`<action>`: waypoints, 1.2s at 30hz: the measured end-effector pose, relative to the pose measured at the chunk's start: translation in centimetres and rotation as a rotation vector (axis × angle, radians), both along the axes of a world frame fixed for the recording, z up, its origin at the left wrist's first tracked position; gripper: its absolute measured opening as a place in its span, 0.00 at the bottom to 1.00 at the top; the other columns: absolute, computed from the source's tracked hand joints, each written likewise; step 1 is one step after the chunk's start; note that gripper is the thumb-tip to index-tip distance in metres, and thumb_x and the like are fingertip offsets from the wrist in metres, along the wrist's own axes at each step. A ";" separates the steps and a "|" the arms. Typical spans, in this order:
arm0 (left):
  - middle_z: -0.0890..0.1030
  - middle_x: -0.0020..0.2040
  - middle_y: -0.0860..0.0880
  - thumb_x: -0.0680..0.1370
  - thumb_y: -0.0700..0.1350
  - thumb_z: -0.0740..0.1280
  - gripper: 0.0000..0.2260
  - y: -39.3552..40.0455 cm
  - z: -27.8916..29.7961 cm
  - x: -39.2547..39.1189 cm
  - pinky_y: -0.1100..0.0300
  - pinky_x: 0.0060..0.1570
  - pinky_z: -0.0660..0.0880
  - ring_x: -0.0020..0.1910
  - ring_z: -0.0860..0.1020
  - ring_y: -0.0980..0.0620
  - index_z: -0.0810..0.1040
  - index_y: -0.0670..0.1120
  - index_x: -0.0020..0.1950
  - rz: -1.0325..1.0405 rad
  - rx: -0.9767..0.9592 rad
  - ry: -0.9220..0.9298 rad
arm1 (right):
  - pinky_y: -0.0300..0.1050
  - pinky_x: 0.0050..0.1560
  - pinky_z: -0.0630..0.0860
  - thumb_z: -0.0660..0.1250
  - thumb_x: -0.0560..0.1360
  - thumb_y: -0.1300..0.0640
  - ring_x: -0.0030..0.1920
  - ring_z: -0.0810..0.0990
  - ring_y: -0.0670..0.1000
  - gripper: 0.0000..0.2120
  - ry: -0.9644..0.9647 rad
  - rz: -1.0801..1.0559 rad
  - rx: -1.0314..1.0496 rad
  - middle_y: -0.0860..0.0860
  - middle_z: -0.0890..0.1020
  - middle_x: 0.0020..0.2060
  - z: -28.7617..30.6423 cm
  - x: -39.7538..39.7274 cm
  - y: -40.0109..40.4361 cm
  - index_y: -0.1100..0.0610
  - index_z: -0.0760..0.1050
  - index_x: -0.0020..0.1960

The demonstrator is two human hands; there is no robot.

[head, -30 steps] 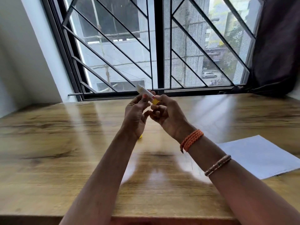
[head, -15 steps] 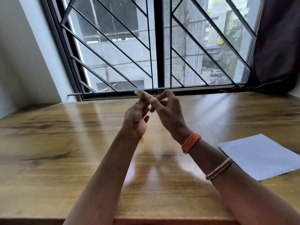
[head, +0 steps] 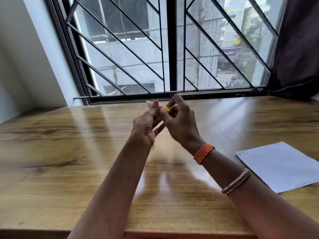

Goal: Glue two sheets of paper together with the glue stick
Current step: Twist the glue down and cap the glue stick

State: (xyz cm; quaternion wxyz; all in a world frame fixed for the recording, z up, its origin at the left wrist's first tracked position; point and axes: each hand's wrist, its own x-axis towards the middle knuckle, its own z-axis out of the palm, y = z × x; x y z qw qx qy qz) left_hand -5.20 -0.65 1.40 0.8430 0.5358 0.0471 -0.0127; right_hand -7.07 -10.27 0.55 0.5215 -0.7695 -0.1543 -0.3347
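A small glue stick [head: 150, 104], white with a yellow end [head: 167, 109], is held up in front of me above the wooden table [head: 51, 152]. My left hand [head: 145, 126] pinches its white part between thumb and fingers. My right hand [head: 181, 125] grips the yellow end with its fingertips. Most of the stick is hidden by my fingers. A stack of white paper [head: 279, 166] lies flat on the table to the right, apart from both hands. A small yellow thing peeks out from under my left wrist [head: 152, 147]; I cannot tell what it is.
A barred window [head: 170, 49] runs along the table's far edge. A dark curtain [head: 298, 49] hangs at the far right. A white wall [head: 25, 57] closes the left side. The table's front edge runs along the bottom of the view.
The view has tilted and my hands sit a little higher and to the right. The glue stick has turned from tilted up to nearly level. My right fingers have shifted on the yellow end.
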 end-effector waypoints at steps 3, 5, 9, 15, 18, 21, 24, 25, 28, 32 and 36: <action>0.82 0.27 0.52 0.73 0.50 0.70 0.09 -0.1 0.2 -0.2 0.59 0.36 0.76 0.27 0.81 0.58 0.76 0.47 0.38 0.011 -0.037 0.004 | 0.42 0.40 0.69 0.68 0.73 0.63 0.33 0.71 0.49 0.06 -0.311 -0.081 -0.270 0.49 0.73 0.33 -0.4 0.0 0.0 0.61 0.71 0.43; 0.82 0.26 0.52 0.74 0.48 0.69 0.08 -0.1 0.4 -0.3 0.59 0.36 0.77 0.26 0.81 0.58 0.76 0.46 0.38 -0.001 -0.081 -0.019 | 0.41 0.42 0.67 0.68 0.72 0.63 0.34 0.71 0.48 0.05 -0.324 -0.096 -0.283 0.48 0.74 0.33 -0.3 0.0 0.0 0.61 0.71 0.43; 0.83 0.34 0.48 0.75 0.48 0.67 0.09 -0.3 0.6 -0.2 0.61 0.44 0.78 0.38 0.82 0.54 0.77 0.45 0.38 -0.080 -0.164 -0.074 | 0.37 0.33 0.72 0.70 0.72 0.57 0.32 0.77 0.48 0.08 -0.013 -0.010 0.084 0.52 0.80 0.32 0.3 -0.2 -0.2 0.57 0.71 0.42; 0.82 0.34 0.52 0.79 0.43 0.62 0.06 -0.5 0.6 -0.2 0.63 0.46 0.73 0.39 0.78 0.57 0.78 0.47 0.44 -0.203 -0.106 -0.097 | 0.40 0.34 0.73 0.63 0.75 0.60 0.26 0.72 0.45 0.03 0.439 0.306 0.764 0.50 0.74 0.27 1.7 -0.2 -1.1 0.60 0.72 0.43; 0.80 0.36 0.49 0.79 0.42 0.61 0.07 -0.4 0.6 -0.1 0.62 0.38 0.75 0.33 0.77 0.56 0.77 0.44 0.45 -0.213 -0.089 -0.098 | 0.39 0.31 0.71 0.61 0.74 0.61 0.22 0.67 0.45 0.07 0.627 0.426 0.883 0.50 0.71 0.25 1.9 -0.3 -0.9 0.60 0.74 0.39; 0.80 0.31 0.50 0.78 0.40 0.61 0.07 -0.2 0.7 0.1 0.63 0.37 0.74 0.31 0.76 0.56 0.78 0.43 0.44 -0.153 -0.077 -0.082 | 0.39 0.30 0.72 0.61 0.75 0.61 0.23 0.67 0.45 0.06 0.640 0.439 0.884 0.50 0.71 0.24 2.0 -0.3 -0.2 0.60 0.74 0.40; 0.80 0.36 0.49 0.76 0.43 0.67 0.05 -0.2 0.7 0.2 0.64 0.43 0.73 0.38 0.76 0.55 0.77 0.44 0.40 -0.084 -0.090 -0.035 | 0.42 0.32 0.72 0.65 0.75 0.60 0.27 0.71 0.47 0.08 0.357 0.230 0.579 0.52 0.74 0.27 1.5 -0.4 0.2 0.56 0.67 0.40; 0.81 0.38 0.48 0.74 0.45 0.68 0.05 -0.1 0.7 0.2 0.63 0.44 0.75 0.39 0.78 0.55 0.77 0.44 0.40 -0.073 -0.090 -0.029 | 0.43 0.33 0.71 0.66 0.75 0.59 0.28 0.72 0.48 0.09 0.194 0.107 0.344 0.53 0.75 0.28 1.2 -0.5 0.3 0.56 0.67 0.40; 0.83 0.31 0.53 0.72 0.49 0.71 0.06 0.1 0.7 0.1 0.64 0.33 0.77 0.34 0.81 0.57 0.78 0.47 0.40 -0.052 -0.041 -0.008 | 0.45 0.43 0.65 0.66 0.73 0.62 0.36 0.72 0.49 0.04 -0.273 -0.188 -0.337 0.50 0.76 0.33 0.2 -0.7 -0.1 0.58 0.71 0.46; 0.79 0.29 0.54 0.71 0.52 0.72 0.09 0.0 0.5 0.1 0.60 0.43 0.73 0.48 0.74 0.53 0.77 0.48 0.36 0.003 0.000 0.042 | 0.53 0.54 0.58 0.65 0.72 0.60 0.46 0.75 0.56 0.10 -0.401 -0.343 -0.725 0.48 0.77 0.38 -0.3 -0.5 -0.8 0.57 0.75 0.52; 0.80 0.33 0.54 0.74 0.56 0.67 0.13 -0.2 0.8 -0.3 0.58 0.53 0.73 0.47 0.75 0.54 0.76 0.49 0.34 -0.099 -0.015 -0.017 | 0.52 0.48 0.65 0.66 0.74 0.56 0.37 0.77 0.53 0.06 -0.192 -0.181 -0.230 0.48 0.77 0.32 0.0 -0.7 -0.5 0.56 0.69 0.43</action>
